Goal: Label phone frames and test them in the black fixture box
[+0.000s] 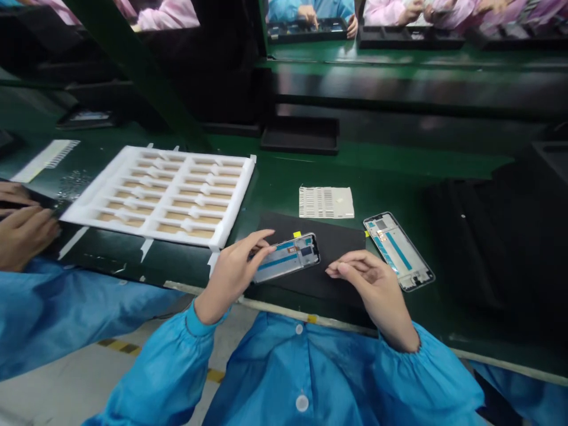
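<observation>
The person's left hand (231,269) was clamped on the near end of a phone frame (287,257), thumb on top and fingers wrapped under its edge. It held the frame tilted, just above a black mat (337,239) at the front edge of the green tabletop (284,177). A small yellow tab (297,235) showed at the frame's far edge. The right hand (370,278) rested on the mat just beside the frame, not touching it, with its fingertips drawn together and pointing at the frame. Whether they pinched something tiny could not be told. The step looked like close work on the frame's inner face, with one hand steadying and the other ready with a fine pinch. Any further handling would call for a firm hold on the thin frame and a careful fingertip touch at its right end. A second frame (398,251) lay flat to the right, partly off the mat. A white sheet of small strips (326,202) lay just beyond the mat. Farther left sat a white foam tray (164,195) with rows of slots. Past it, a co-worker's hands (22,234) in blue sleeves rested at the table's edge. An empty black tray (299,135) stood at the back of the tabletop. Across the line, other people in pink and blue sleeves (310,12) worked over more dark trays in what appeared to be an assembly hall.
</observation>
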Demonstrator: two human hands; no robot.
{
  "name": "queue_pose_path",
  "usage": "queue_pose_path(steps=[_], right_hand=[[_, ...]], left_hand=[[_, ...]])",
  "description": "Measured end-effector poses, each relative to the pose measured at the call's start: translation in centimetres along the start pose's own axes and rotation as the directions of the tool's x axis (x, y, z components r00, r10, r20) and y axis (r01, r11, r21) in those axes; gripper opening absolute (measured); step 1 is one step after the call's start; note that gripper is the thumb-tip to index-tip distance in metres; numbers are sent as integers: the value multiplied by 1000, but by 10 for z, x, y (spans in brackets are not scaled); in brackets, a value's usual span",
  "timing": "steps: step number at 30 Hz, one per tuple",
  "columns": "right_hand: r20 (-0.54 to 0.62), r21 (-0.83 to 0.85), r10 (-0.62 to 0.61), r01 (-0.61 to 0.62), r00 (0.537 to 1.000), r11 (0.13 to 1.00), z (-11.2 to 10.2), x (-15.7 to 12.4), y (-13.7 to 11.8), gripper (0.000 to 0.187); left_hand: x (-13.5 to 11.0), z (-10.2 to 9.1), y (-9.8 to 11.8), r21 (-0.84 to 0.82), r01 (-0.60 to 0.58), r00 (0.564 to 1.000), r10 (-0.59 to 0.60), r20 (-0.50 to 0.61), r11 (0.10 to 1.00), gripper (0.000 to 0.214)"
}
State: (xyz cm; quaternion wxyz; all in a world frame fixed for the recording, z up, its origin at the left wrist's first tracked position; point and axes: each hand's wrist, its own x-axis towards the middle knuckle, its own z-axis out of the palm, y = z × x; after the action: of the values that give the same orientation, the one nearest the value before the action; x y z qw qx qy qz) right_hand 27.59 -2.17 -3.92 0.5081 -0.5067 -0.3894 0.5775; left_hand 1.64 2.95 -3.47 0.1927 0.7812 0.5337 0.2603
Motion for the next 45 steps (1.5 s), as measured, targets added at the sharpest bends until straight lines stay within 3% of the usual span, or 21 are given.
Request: queue_pose_path(steps=[3, 5, 8, 15, 17, 20, 22, 26, 30, 34, 38, 42, 45], right_hand=[[-117, 21, -60, 63, 991, 998, 1, 1, 0, 14], [-201, 2, -119, 122, 972, 993, 4, 5, 2, 13], [-225, 7, -135, 140, 965, 990, 15, 13, 10, 15], [-212, -3, -97, 99, 972, 995, 37, 17, 26, 18], [-252, -74, -168, 154, 953, 985, 38, 14, 22, 13], [-326, -245, -354, 283, 877, 927, 39, 9, 6, 4], [-267, -385, -424, 307, 866, 870, 40, 5, -5, 8], [40, -586, -411, 355, 911, 729, 41, 1, -18, 28], [243, -676, -381, 438, 892, 593, 38, 1, -21, 49], [395, -690, -282, 485, 874, 537, 34, 3, -26, 52], [425, -661, -273, 502, 863, 558, 33, 4, -32, 46], [293, -667, -409, 491, 864, 560, 27, 1, -28, 34], [225, -669, -434, 463, 872, 582, 20, -1, -19, 27]], left_hand=[[7, -15, 13, 61, -237, 971, 237, 10, 970, 22], [11, -18, 19, 77, -322, 946, 318, 60, 944, 22], [13, -12, 21, 56, -337, 938, 330, 110, 940, 23], [1, 2, 29, -14, -331, 941, 332, 66, 943, 24], [1, 4, 32, -6, -338, 938, 338, 74, 941, 24], [4, 6, 35, 1, -335, 939, 334, 83, 942, 24], [5, 9, 35, -1, -331, 941, 330, 72, 944, 24], [4, 16, 38, -33, -316, 948, 315, -48, 948, 20], [0, 21, 39, -75, -348, 929, 333, -161, 934, 19], [-4, 22, 35, -139, -401, 911, 377, -170, 906, 20], [-6, 24, 32, -162, -419, 901, 388, -195, 893, 21], [-8, 25, 35, -145, -391, 909, 356, -219, 909, 19], [-6, 23, 40, -112, -374, 915, 346, -207, 921, 15]])
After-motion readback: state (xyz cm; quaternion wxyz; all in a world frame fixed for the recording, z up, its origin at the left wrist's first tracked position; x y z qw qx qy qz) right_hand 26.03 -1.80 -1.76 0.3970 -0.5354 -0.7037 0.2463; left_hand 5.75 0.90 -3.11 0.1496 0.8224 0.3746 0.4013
